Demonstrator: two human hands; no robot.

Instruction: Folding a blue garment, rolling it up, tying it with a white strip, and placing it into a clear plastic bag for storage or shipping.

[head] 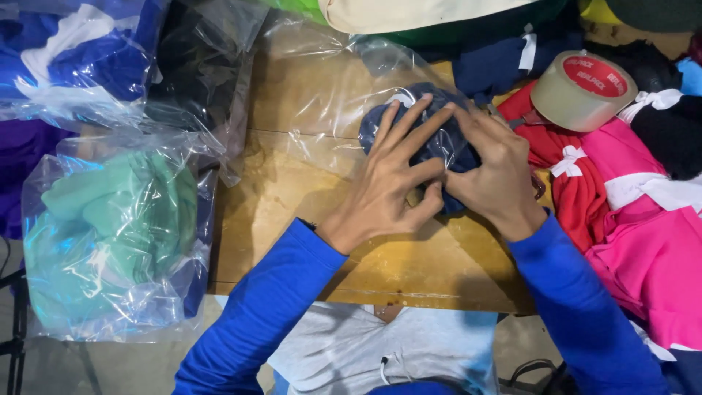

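Table point(292, 241) of bare wood carries a bagged green garment point(117, 227) at its left edge, then pink clothes point(651, 241) (a tape roll point(583, 89) above them). Centre: left hand point(391, 179) and right hand point(491, 164), touching, press a navy garment point(428, 117) inside a clear plastic bag point(329, 95).

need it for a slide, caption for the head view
Both hands press a navy garment inside a clear bag on a wooden table.
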